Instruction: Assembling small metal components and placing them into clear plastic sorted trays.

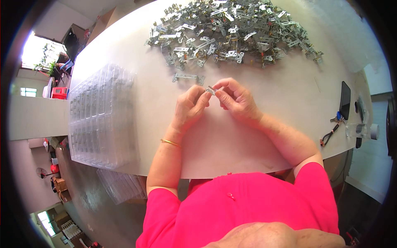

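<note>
Between my two hands, just above the pale table, is a small silvery metal part (210, 89). The thumb and fingers of my left hand (192, 104) pinch its left side. My right hand (236, 100) grips it from the right, fingers curled over it. Much of the part is hidden by my fingertips, so its exact shape is unclear. Right beyond my left hand lies a single metal bracket (188, 77) with bent ends. Farther back a large heap of similar metal brackets (231, 35) spreads over the table, some with yellowish bits.
Clear plastic trays (101, 120) with small parts in their compartments stand on the table's left side. More clear trays (122, 186) sit lower, beside the table edge. At the right lie a black phone (345, 100), keys (337, 118) and a clear bottle or cup (360, 131).
</note>
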Demonstrator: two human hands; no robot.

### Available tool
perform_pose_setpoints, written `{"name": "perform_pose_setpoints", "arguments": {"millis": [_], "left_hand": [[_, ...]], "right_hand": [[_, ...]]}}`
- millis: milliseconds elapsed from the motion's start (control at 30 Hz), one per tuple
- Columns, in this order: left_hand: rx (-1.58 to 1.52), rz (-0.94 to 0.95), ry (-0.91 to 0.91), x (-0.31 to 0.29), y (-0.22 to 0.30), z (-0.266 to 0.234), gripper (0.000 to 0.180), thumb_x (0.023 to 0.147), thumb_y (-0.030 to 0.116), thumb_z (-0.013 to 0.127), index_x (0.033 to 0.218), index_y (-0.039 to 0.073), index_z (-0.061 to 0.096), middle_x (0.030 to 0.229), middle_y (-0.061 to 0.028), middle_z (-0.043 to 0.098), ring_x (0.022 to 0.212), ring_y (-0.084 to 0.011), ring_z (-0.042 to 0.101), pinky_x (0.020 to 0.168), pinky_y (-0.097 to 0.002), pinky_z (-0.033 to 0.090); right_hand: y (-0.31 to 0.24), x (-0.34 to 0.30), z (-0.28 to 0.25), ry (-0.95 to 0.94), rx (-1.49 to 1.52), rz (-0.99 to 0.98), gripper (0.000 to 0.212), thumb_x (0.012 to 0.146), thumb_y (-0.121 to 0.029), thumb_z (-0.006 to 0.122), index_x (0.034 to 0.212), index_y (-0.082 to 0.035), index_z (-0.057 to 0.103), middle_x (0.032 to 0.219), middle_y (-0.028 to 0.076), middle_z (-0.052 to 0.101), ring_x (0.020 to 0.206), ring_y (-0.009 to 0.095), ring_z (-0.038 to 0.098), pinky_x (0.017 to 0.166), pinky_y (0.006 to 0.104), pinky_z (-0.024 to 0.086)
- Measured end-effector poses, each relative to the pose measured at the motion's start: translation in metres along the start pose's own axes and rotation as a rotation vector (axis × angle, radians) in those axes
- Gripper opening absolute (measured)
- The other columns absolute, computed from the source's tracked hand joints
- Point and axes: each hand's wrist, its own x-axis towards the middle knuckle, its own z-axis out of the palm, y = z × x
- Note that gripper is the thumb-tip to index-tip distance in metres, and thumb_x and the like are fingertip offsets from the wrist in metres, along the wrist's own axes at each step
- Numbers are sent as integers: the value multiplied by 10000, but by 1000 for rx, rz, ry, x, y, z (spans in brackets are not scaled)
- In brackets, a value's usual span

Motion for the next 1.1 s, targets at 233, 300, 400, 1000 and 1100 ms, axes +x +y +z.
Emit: {"name": "perform_pose_setpoints", "arguments": {"millis": [233, 300, 400, 1000, 1100], "left_hand": [[232, 145, 48, 2, -7, 5, 111, 938, 85, 642, 861, 17, 596, 637, -14, 568, 572, -59, 497, 522, -232, 412], [257, 196, 21, 1, -1, 5, 122, 932, 85, 647, 849, 21, 586, 624, -20, 549, 557, -66, 478, 512, -248, 404], [318, 334, -6, 1, 4, 10, 155, 917, 82, 662, 819, 27, 555, 598, -44, 503, 526, -81, 426, 489, -293, 379], [-512, -305, 90, 3, 8, -12, 312, 1018, 309, 492, 864, 47, 563, 680, -67, 583, 452, -131, 507, 411, -238, 403], [-557, -368, 121, 11, 8, -10, 307, 1024, 301, 483, 870, 49, 566, 693, -75, 595, 453, -140, 519, 416, -239, 407]], "right_hand": [[1, 2, -3, 95, -301, -166, 66, 932, -79, 648, 994, -57, 649, 833, -3, 572, 692, 75, 542, 606, 227, 470], [-3, 3, -5, 119, -408, -253, 76, 903, -93, 687, 977, -91, 668, 921, 25, 535, 757, 101, 559, 631, 248, 486], [-2, 3, -3, 198, -340, -323, 80, 909, -107, 690, 980, -81, 664, 916, 18, 542, 746, 106, 560, 644, 251, 488], [10, 10, -9, 71, 47, -10, 96, 985, -98, 591, 1071, -63, 615, 768, -27, 569, 690, 47, 530, 614, 224, 455], [4, 9, -15, 82, 27, 21, 97, 978, -101, 601, 1063, -57, 621, 762, -30, 567, 684, 43, 523, 604, 217, 448]]}}
